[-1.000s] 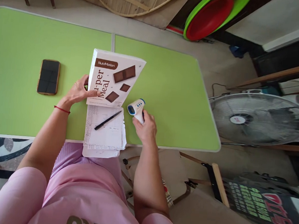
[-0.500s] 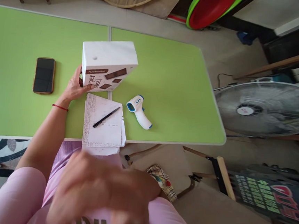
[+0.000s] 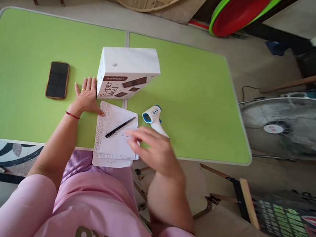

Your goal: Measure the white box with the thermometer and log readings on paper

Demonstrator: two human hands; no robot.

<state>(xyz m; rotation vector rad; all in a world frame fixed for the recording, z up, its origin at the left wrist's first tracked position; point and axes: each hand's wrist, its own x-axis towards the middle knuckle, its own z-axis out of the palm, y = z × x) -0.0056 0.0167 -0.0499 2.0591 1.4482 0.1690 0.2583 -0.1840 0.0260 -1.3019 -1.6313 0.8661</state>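
Note:
My left hand (image 3: 87,98) lies flat on the green table (image 3: 198,100), fingers spread, its thumb at the left edge of a stack of written papers (image 3: 117,144). Right beside those fingers stands a white NutriMotion box (image 3: 131,62), upright. A black pen (image 3: 120,127) rests slantwise on the papers. Over their right edge hovers my right hand (image 3: 154,144), somewhat blurred, fingers loosely bent and apart with nothing visible in them. It partly covers the handle of a white and blue infrared thermometer (image 3: 152,115) lying on the table.
A smartphone (image 3: 57,80) lies on the table left of my left hand. Beyond the table's right end is a large fan (image 3: 279,127). A folding chair (image 3: 229,220) stands at the near right, and red and green basins (image 3: 239,15) lean at the back.
My left hand has let go of the box and now lies flat beside it. My right hand has swung from close before my chest out to the papers and thermometer.

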